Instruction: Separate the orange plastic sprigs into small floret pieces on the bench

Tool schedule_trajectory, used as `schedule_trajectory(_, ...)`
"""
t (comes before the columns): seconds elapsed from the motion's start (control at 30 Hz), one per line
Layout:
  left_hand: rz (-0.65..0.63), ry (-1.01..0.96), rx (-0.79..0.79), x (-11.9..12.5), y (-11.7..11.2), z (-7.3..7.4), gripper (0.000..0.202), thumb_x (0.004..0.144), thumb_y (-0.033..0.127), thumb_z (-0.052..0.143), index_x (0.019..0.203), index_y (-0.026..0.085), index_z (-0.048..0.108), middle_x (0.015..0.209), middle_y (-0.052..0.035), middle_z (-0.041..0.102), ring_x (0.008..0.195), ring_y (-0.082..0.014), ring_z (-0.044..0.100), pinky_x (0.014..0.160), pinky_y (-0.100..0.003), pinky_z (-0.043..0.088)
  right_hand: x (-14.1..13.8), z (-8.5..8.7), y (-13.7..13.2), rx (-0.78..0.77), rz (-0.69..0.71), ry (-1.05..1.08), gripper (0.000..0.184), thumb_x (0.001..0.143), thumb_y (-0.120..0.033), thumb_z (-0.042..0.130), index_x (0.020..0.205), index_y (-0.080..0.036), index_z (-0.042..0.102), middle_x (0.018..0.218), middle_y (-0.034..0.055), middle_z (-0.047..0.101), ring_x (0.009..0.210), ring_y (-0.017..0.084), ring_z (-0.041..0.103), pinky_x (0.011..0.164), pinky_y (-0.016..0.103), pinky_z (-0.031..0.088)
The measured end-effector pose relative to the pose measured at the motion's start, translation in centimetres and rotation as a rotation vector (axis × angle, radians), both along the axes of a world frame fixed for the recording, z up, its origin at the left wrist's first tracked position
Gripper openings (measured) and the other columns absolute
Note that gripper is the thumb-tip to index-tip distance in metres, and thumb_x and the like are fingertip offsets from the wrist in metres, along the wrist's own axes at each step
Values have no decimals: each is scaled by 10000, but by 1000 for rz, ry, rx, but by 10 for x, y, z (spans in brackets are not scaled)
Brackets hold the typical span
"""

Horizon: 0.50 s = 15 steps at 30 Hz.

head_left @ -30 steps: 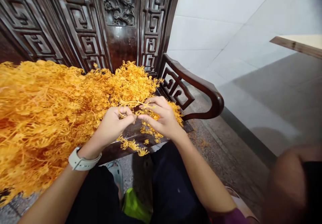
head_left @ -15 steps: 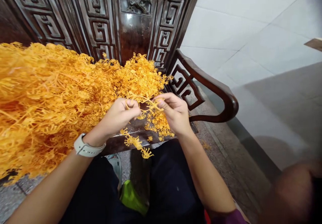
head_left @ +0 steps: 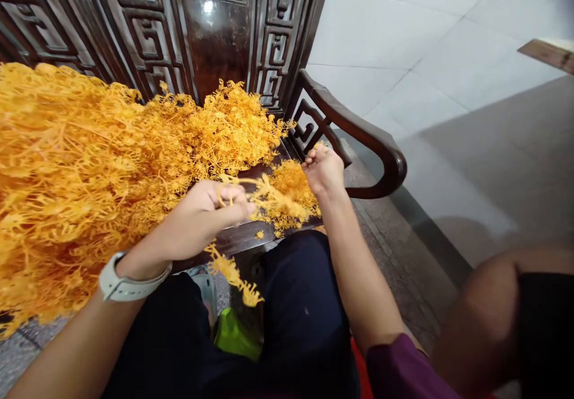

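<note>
My left hand (head_left: 210, 207) is closed around a yellow plastic plant sprig (head_left: 231, 270), whose thin stems stick out past the thumb while a leafy end dangles below over my lap. To the right and higher up, my right hand (head_left: 325, 168) is closed, with a speck of yellow at its fingertips; what it holds is mostly hidden. Beneath and between the hands, a small heap of yellow bits (head_left: 293, 186) lies on the dark wooden bench seat (head_left: 240, 240). A large pile of yellow plastic foliage (head_left: 112, 166) covers the seat at the left.
The carved bench back (head_left: 219, 52) rises behind the foliage, and a curved armrest (head_left: 354, 121) closes the right end. A bright green thing (head_left: 237, 333) sits between my legs. Another person's bare limb (head_left: 484, 309) shows at the lower right. A pale tiled wall (head_left: 385, 28) stands beyond.
My right hand has moved away from the left, up and to the right toward the armrest. My left hand keeps the sprig and sits slightly lower. The view has shifted a little.
</note>
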<state>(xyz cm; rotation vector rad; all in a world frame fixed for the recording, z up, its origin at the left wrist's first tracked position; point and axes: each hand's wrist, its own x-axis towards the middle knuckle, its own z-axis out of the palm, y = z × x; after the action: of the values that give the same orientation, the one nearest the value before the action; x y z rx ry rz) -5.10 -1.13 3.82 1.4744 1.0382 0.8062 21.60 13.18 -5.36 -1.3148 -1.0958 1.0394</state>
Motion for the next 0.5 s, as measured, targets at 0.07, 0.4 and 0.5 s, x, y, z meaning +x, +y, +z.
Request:
schedule_trajectory(0.07,121,4,14,-4,3,-3,345,835,293,686,542,183,541,534,14,429,519,-95,340,507,-258,250,16,-9,9,2,-49,-178,200,880,-412,549,866,-249,434,765,-4,527,630,134,498,650,300,454)
schedule_trajectory(0.4,342,-291,-135,-9,22,-14,330,857,246,733,578,183,569,452,65,290,408,-51,195,445,-262,131,49,-21,0,-39,52,-656,148,722,-132,634,857,-168,683,594,-5,582,606,160,535,642,330,403)
schedule_trajectory(0.5,289,-333,-166,-8,21,-14,383,902,270,735,583,177,545,458,66,303,406,-44,210,440,-250,137,45,-11,-9,36,-8,-772,218,754,-118,615,946,-164,708,677,22,648,648,174,573,692,350,441)
